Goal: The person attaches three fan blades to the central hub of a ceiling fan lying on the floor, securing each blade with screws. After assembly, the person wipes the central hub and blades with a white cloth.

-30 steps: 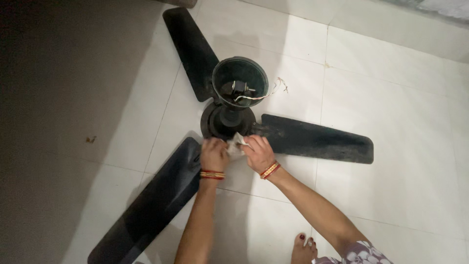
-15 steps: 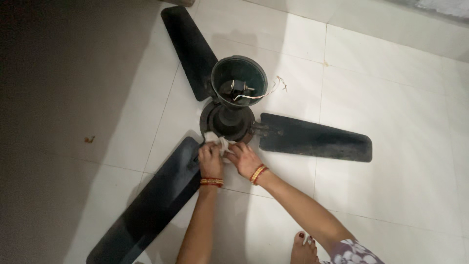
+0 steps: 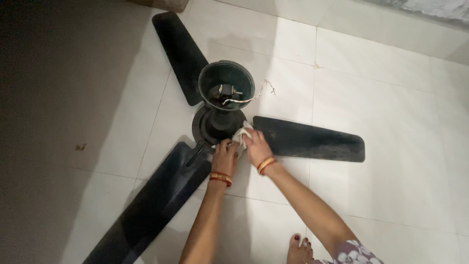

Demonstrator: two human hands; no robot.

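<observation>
nearest me my left hand point(image 3: 224, 157) and right hand point(image 3: 255, 146) sit side by side, fingers of both clenched on a crumpled white cloth point(image 3: 240, 137) pressed to the near rim of the fan's motor hub point(image 3: 210, 127). the black ceiling fan point(image 3: 220, 117) lies on the tiled floor point(image 3: 391, 98); i judge the wiping is at the hub. the right blade point(image 3: 312, 139) still looks dusty, and the far blade point(image 3: 181, 54) and open cup point(image 3: 226, 84) look untouched.

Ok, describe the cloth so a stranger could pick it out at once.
A black ceiling fan lies on the white tiled floor. At its round hub, the left hand and right hand grip a small crumpled cloth, the only pale thing against the dark fan.
</observation>
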